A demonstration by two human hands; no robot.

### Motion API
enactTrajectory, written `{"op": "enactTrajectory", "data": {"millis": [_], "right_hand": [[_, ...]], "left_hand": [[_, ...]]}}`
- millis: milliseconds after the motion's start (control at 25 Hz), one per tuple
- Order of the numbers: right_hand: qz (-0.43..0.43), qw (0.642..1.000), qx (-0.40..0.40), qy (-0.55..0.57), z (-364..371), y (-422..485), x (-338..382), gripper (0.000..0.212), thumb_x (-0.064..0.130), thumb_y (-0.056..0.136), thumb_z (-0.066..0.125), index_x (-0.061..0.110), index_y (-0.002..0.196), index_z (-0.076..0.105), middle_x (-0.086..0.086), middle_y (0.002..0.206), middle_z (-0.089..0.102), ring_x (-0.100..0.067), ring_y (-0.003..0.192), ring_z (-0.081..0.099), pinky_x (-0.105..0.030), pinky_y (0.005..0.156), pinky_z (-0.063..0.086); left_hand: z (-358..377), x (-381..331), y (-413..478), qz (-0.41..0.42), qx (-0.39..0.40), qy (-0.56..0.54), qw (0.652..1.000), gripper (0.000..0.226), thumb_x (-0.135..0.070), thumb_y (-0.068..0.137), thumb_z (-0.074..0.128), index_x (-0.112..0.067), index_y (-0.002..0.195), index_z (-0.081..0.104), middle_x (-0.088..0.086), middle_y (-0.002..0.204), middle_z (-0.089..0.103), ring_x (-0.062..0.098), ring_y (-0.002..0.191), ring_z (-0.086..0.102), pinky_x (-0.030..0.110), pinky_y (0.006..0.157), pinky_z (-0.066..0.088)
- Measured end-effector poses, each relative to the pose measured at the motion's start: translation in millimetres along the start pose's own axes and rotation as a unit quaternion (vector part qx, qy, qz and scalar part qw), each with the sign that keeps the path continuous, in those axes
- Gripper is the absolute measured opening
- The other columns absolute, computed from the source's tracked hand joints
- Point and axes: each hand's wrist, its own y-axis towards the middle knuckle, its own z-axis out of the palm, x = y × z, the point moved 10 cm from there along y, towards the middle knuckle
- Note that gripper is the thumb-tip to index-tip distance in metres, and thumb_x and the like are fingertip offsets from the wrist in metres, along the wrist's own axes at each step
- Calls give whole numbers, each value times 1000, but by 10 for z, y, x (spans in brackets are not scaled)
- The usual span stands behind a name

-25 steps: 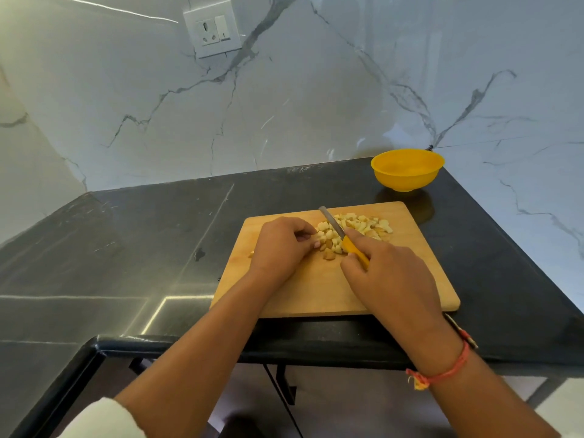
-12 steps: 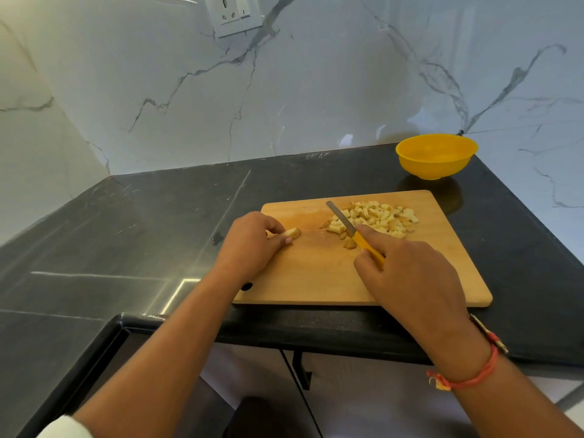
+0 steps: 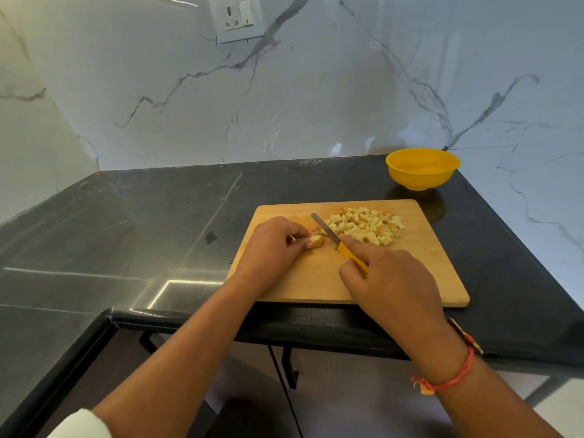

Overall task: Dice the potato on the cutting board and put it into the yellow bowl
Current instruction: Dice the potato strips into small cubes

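While left grip [image 3: 271, 245] pinches potato piece [image 3: 316, 240] on cutting board [image 3: 426, 267], right grip [image 3: 390, 279] clasps knife [image 3: 325, 229] just beside it.

The board [image 3: 426, 270] is lying on the counter [image 3: 158, 232], right of the frame's centre, near the front edge. The bowl [image 3: 422, 169] is standing behind its far right corner, apart from it. A heap of potato cubes [image 3: 366, 226] is sitting on the board's upper right part. The knife [image 3: 328, 230], in the right hand [image 3: 388, 279], is pointing just left of the heap. The left hand [image 3: 271, 248] is holding a potato piece [image 3: 316, 241] left of the knife.
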Motion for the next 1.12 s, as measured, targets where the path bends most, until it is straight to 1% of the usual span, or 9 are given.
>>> {"op": "enactTrajectory", "data": {"millis": [200, 320, 440, 560, 640, 800, 920, 1040, 1120], "right_hand": [[-2, 1000, 20, -2, 50, -20, 33, 48, 48, 93, 41, 47, 141, 42, 13, 76, 60, -8, 65, 53, -29, 59, 52], [-7, 999, 30, -10, 69, -8, 83, 47, 48, 93, 42, 48, 140, 42, 13, 78, 60, -8, 66, 52, -29, 59, 52], [-8, 999, 29, -40, 54, -4, 134, 47, 47, 94, 40, 48, 140, 42, 11, 82, 61, -8, 69, 52, -28, 59, 49], [-18, 996, 32, -79, 62, -15, 210, 47, 44, 96, 38, 46, 143, 40, 8, 88, 63, -12, 75, 55, -31, 63, 50], [-32, 993, 46, -99, 98, -18, 274, 49, 42, 97, 37, 44, 146, 36, 7, 86, 62, -13, 77, 55, -34, 65, 51], [-42, 989, 83, -116, 111, -78, 255, 52, 40, 98, 35, 43, 149, 28, 5, 80, 53, -14, 73, 51, -32, 62, 47], [-46, 987, 84, -126, 31, -205, 225, 52, 41, 99, 33, 45, 149, 25, 7, 76, 50, -11, 69, 48, -30, 60, 46], [-38, 987, 93, -122, -87, -337, 170, 51, 44, 99, 31, 49, 149, 22, 10, 72, 48, -8, 66, 47, -27, 61, 49], [-28, 989, 78, -119, -221, -404, 135, 50, 45, 98, 31, 52, 147, 25, 12, 67, 47, -8, 62, 47, -25, 60, 50]], "left_hand": [[19, 3, -5, -13, 2, 1, 1000, 23, -37, 89, 69, -26, 108, 75, -9, 100, 68, 6, 89, 57, 20, 81, 45], [7, 20, -14, -16, -4, -13, 1000, 22, -35, 89, 69, -25, 107, 75, -10, 100, 69, 4, 89, 57, 15, 78, 42], [10, 43, -13, -18, -9, -20, 1000, 22, -35, 88, 70, -24, 106, 76, -10, 100, 69, 4, 88, 57, 10, 75, 40], [14, 52, -9, -18, -16, -22, 999, 19, -34, 87, 71, -24, 103, 76, -11, 98, 70, 0, 83, 56, 7, 73, 39], [3, 53, -15, -16, -27, -23, 999, 16, -33, 87, 72, -24, 100, 77, -12, 95, 69, -2, 81, 56, 6, 72, 39], [2, 48, -26, -16, -36, -25, 999, 15, -34, 86, 73, -25, 97, 77, -12, 93, 70, 1, 83, 58, 14, 75, 46], [1, 74, -23, -24, -34, -33, 999, 16, -36, 86, 73, -26, 98, 77, -13, 94, 69, 2, 85, 59, 11, 73, 43], [16, 96, -34, -26, -20, -37, 999, 17, -36, 87, 72, -27, 100, 76, -13, 93, 69, 1, 85, 58, 10, 72, 43], [-4, 122, -46, -33, -21, -50, 998, 17, -34, 86, 73, -26, 101, 76, -12, 92, 69, 3, 85, 60, 17, 77, 50]]}}
